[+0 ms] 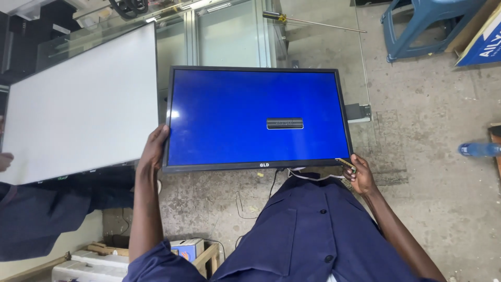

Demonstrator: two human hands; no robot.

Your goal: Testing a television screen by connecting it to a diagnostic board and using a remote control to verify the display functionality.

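Note:
A flat black-framed monitor (258,117) shows a plain blue screen with a small grey box in its middle. It leans against a glass counter, held in front of my body. My left hand (154,149) grips its lower left edge, fingers curled over the frame. My right hand (359,175) is at the lower right corner, closed on a small circuit board (345,164) with a thin cable that hangs below the frame. I wear a dark blue work shirt.
A large white panel (78,104) lies to the left, with another person's hand (5,161) and dark sleeve by it. A glass counter (229,36) stands behind, a screwdriver (308,21) on it. A blue plastic stool (422,23) stands far right. Boxes and a wooden frame (193,253) are near my feet.

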